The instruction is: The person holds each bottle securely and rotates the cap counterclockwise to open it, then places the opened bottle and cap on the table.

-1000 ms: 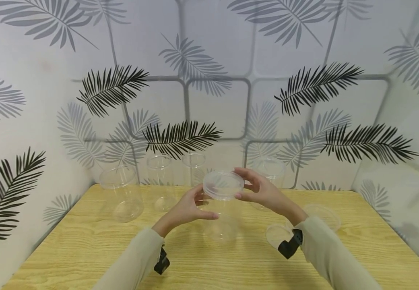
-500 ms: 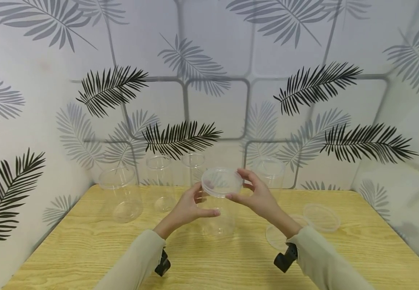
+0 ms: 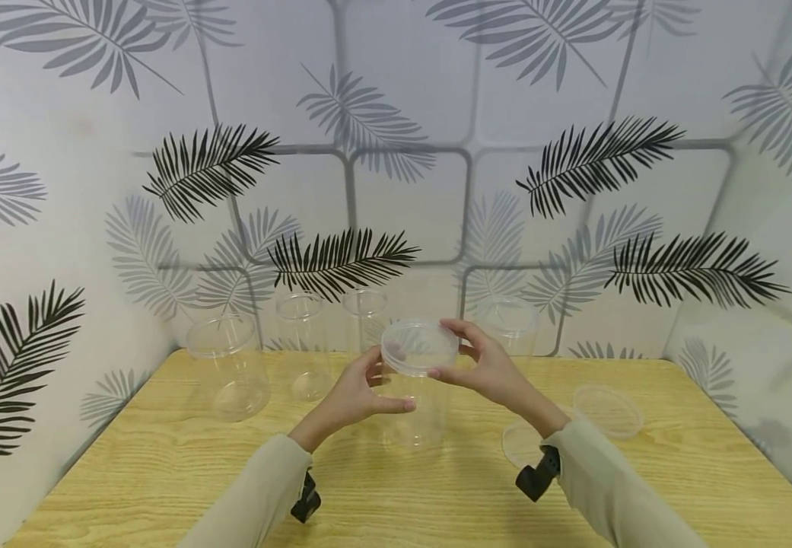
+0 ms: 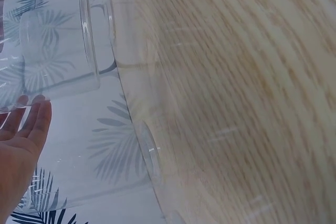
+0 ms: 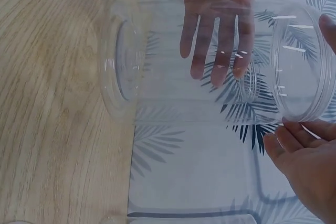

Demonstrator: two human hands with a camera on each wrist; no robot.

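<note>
Each hand has its grip on part of one clear jar (image 3: 426,415): the left hand (image 3: 351,392) spans its side and the right hand (image 3: 491,369) pinches its lid (image 3: 419,342). From the left, a wide clear jar (image 3: 238,365) stands near the far edge of the table (image 3: 183,472), and beside it a narrower jar (image 3: 303,346). Next comes the pale left sleeve (image 3: 259,479) with a black wrist device (image 3: 306,498) under its cuff. The left grip is spread to the jar's width, thumb across the near side, the four fingers reaching behind; they show through the plastic in the right wrist view. Another slim jar (image 3: 366,327) rises behind this hand. In the middle the gripped jar is upright, with the lid level at its mouth; whether it is fully seated cannot be told. The right grip is parted to fit the lid's edge, thumb in front and fingers at the far side. A further jar (image 3: 508,323) stands behind that hand. To the right, a small clear disc (image 3: 517,443) lies partly hidden by the right wrist, and a larger loose lid (image 3: 608,411) lies beyond it.
</note>
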